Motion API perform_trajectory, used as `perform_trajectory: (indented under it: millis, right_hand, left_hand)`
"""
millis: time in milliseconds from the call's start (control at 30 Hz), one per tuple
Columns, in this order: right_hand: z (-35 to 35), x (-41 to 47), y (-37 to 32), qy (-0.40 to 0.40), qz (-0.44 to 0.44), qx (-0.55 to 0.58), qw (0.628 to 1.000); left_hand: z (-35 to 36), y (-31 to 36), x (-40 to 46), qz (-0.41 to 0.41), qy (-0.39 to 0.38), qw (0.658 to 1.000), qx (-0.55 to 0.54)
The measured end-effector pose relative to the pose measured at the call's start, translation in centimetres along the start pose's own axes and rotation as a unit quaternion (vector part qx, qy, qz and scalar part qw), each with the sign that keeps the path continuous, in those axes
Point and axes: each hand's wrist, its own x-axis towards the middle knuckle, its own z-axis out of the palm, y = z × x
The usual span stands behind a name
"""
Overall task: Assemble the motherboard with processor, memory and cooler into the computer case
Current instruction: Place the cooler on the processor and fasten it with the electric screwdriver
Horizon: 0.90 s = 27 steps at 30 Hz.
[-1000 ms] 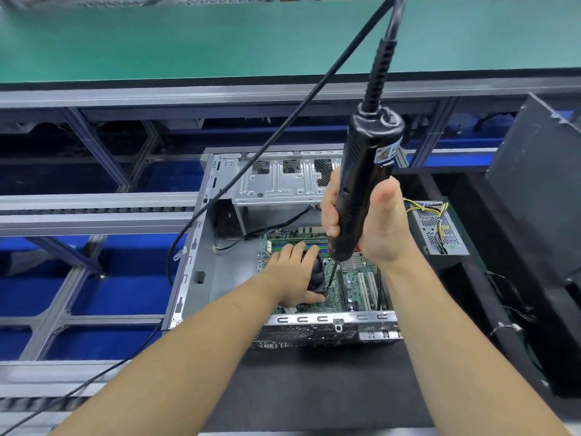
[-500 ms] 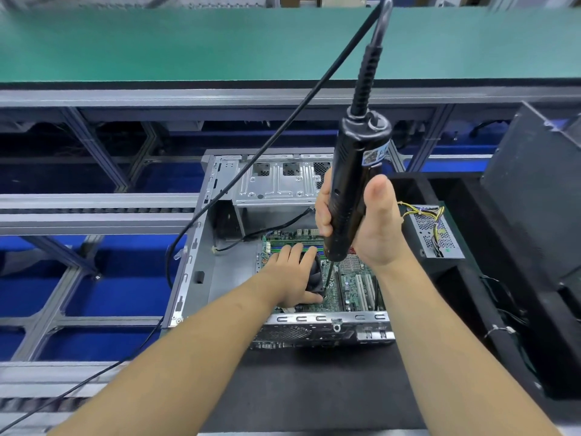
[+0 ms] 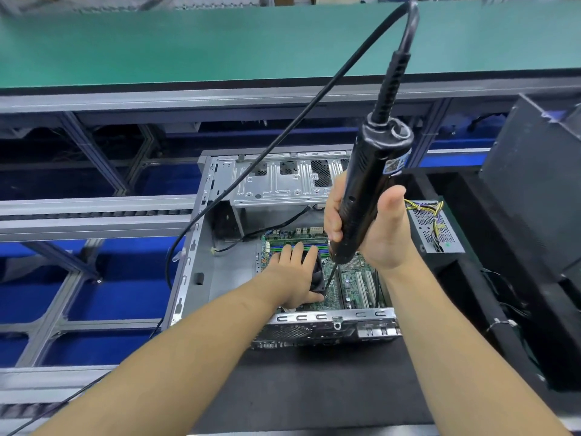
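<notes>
Left hand [image 3: 294, 275] covers most of cooler [image 3: 317, 275]; driver bit tip [image 3: 328, 283] too small to tell.

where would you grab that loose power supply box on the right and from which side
Grip the power supply across its two long sides, coming from above. It lies flat with the perforated face up, and its yellow and black wires crowd the far end, so keep to the near half.

factory assembly line | green conveyor belt [image 3: 220, 42] | aluminium frame rails [image 3: 94, 215]

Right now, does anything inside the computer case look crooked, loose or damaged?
Nothing stands out. The motherboard lies flat in the case, the left hand rests on the cooler fan, and the right hand holds the electric screwdriver at the fan's corner.
</notes>
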Motion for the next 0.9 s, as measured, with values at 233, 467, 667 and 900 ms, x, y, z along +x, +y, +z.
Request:
perform_trajectory:
  millis: [233, 467, 667, 900]
  right_hand:
    - [0.3, 0.0, -0.1, 0.004, -0.009, -0.009, 1.000]
    - [0.5, 0.0, -0.3, -0.003, 0.004, -0.005, 1.000]
    - [1.0, 0.8, -1.0, 0.025, -0.003, -0.007, 1.000]
    - [2.8, 1.3, -3.1, 0.046, -0.061, 0.012, 0.997]
  left_hand:
    - [0.4, 0.1, 0.2, -0.001, 0.017, 1.000, 0.019]
    - [0.4, 0.0, 0.3, -0.005, 0.011, 1.000, 0.015]
    - [0.0, -0.1, -0.2, -0.004, 0.013, 1.000, 0.004]
    - [0.3, -0.5, 0.3, -0.004, 0.004, 1.000, -0.026]
